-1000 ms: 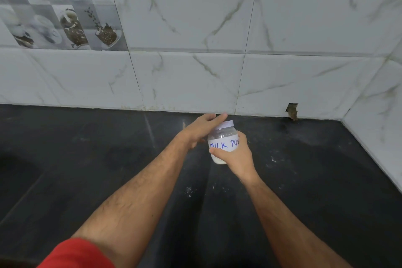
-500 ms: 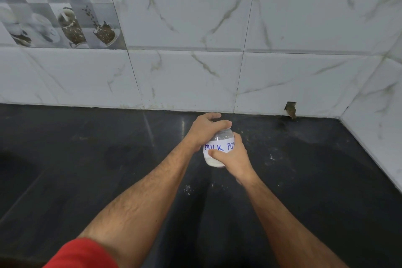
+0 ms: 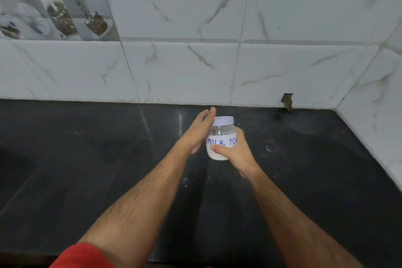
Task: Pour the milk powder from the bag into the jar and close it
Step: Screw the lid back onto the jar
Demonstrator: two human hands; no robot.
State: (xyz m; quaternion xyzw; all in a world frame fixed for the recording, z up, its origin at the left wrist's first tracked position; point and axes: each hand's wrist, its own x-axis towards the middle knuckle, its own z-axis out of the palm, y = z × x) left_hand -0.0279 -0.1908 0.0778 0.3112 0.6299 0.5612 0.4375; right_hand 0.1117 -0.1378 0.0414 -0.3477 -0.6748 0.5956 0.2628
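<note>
- While the black tabletop (image 3: 108,169) fills the lower view and runs up to the marbled wall tiles (image 3: 195,67) at 12 o'clock, it carries only the jar and a few pale specks of spilled powder (image 3: 185,180) at 6 o'clock of the jar; no bag is in sight.
- Right hand (image 3: 233,151) is wrapped around the jar's lower body from 3 o'clock, thumb across the front under the handwritten label, closed in a firm grip.
- Left hand (image 3: 199,132) sits at 9 o'clock of the jar with fingers straight and loose, its edge close to or brushing the lid; it grips nothing.
- Jar (image 3: 220,139) stands near the middle of the tabletop, a little toward the wall; whether its base rests on the surface or is lifted just clear I cannot tell. It is clear plastic, partly filled with white powder, so probably light, rigid and smooth enough to slip, hence best taken around the belly.
- Its long axis is close to upright, mouth toward 12 o'clock and leaning slightly away from the person.
- Lid (image 3: 223,120) is white and seated on the mouth; it looks closed, though how tight it is cannot be judged. A twist at its ribbed rim would settle that.
</note>
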